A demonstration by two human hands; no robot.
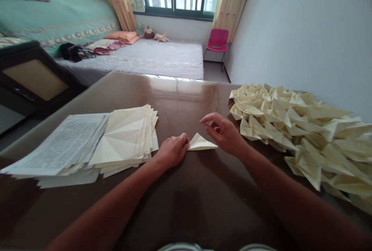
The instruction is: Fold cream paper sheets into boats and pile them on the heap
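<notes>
Ideally, the left hand (172, 150), its curled fingers hiding whether they pinch, steadies the folded paper (200, 143) on the table (128, 92) between both hands, so the empty, loosely bent right hand (225, 132) creases evenly.

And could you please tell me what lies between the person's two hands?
In the head view, a small folded cream paper lies on the table between the left hand and the right hand.

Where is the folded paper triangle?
In the head view, the folded triangle lies near the centre, on the table, between the left hand and right hand.
</notes>
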